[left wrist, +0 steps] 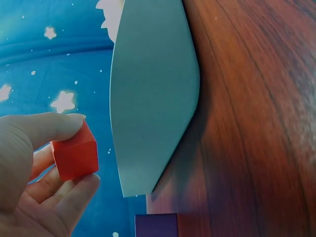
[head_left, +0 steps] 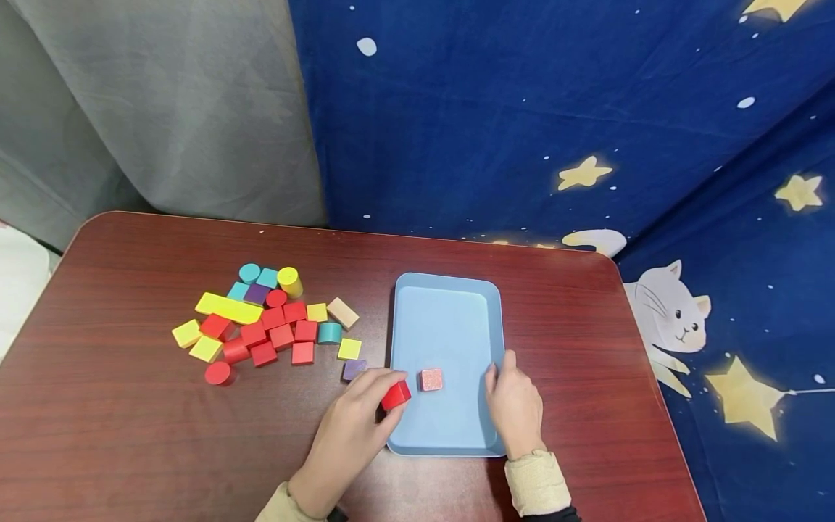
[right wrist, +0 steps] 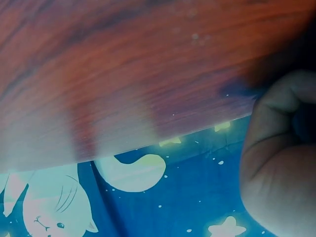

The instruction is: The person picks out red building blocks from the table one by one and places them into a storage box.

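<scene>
Between thumb and fingers my left hand pinches a red cube block, held up by the left wall of a light blue tray. The left wrist view shows that red cube between the fingertips, apart from the tray's outer side. My right hand grips the tray's right rim, thumb on the inner side and fingers outside. Inside the tray lies one pinkish, speckled cube. In the right wrist view only part of the curled right hand appears; the tray is out of sight there.
Left of the tray, many loose blocks lie on the brown table: red cubes, a long yellow block, a yellow cylinder and others. A purple block lies just beyond the left hand. Curtains hang behind the table's far edge.
</scene>
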Available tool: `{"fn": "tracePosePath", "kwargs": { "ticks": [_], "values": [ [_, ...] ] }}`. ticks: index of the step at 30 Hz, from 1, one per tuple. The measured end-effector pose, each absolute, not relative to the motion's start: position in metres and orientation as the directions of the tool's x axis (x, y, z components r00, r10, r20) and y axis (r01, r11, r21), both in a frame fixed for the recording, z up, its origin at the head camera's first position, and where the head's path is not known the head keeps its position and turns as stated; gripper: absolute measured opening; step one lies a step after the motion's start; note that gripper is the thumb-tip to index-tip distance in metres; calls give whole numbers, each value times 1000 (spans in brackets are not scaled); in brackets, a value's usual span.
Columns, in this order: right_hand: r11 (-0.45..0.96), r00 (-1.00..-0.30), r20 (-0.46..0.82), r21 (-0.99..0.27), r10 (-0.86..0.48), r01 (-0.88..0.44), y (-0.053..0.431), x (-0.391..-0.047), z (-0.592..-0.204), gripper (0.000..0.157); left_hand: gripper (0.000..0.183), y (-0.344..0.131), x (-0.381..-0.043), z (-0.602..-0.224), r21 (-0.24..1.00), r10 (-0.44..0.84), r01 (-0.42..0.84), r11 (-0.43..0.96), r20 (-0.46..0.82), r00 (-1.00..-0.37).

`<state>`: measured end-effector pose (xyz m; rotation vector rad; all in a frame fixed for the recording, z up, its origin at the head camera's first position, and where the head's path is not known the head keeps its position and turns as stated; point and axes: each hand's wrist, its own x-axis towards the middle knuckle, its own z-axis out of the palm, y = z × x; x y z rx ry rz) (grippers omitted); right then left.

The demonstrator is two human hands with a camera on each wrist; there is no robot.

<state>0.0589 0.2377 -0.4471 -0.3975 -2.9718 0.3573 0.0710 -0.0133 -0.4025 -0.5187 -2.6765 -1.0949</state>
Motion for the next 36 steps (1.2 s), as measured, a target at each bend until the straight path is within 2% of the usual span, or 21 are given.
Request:
{"fn": "tracePosePath", "kwargs": {
  "ticks": [10, 18, 23, 30, 36],
  "values": [
    [938, -958, 90, -248, 271, 242, 237, 59, -446, 20, 43, -2, 75, -406, 662, 256, 374, 650, 272, -927],
    [936, -958, 82, -251, 276, 248, 237, 59, -445, 21, 43, 4, 79, -415, 651, 245, 385, 654, 298, -922],
    [936, -958, 83, -253, 273, 245, 238, 59, -445, 21, 43, 4, 78, -415, 634, 264, 376, 676, 267, -927],
    [937, -958, 91, -253, 270, 240, 237, 59, -444, 20, 40, 5, 75, -416, 560, 350, 457, 691, 294, -889],
    [935, -958, 85, -258, 273, 243, 237, 59, -445, 20, 39, 6, 73, -416, 554, 365, 471, 687, 298, -882]
  ]
}}
